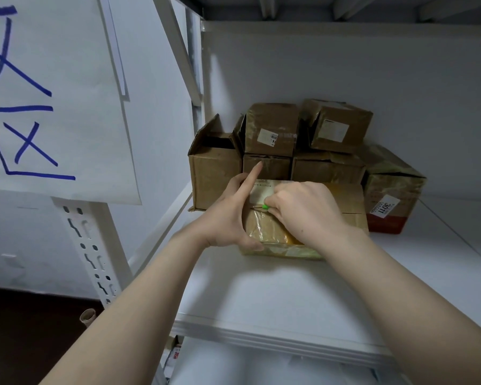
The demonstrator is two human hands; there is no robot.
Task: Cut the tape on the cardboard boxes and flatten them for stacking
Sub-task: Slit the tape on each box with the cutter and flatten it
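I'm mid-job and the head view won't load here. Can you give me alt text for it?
The right hand holds a green-handled cutter against the tape seam on top of a cardboard box on a white shelf, while the left hand grips the box's left side, index finger extended. More stacked boxes stand behind it.

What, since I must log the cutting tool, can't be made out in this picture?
Head view only:
1. The cutting tool: just a green bit shows; the right hand gripping it hides the rest.
2. The front box: its seam runs under the right hand, and the left hand covers its left edge.
3. Its white label: print too small, partly covered.
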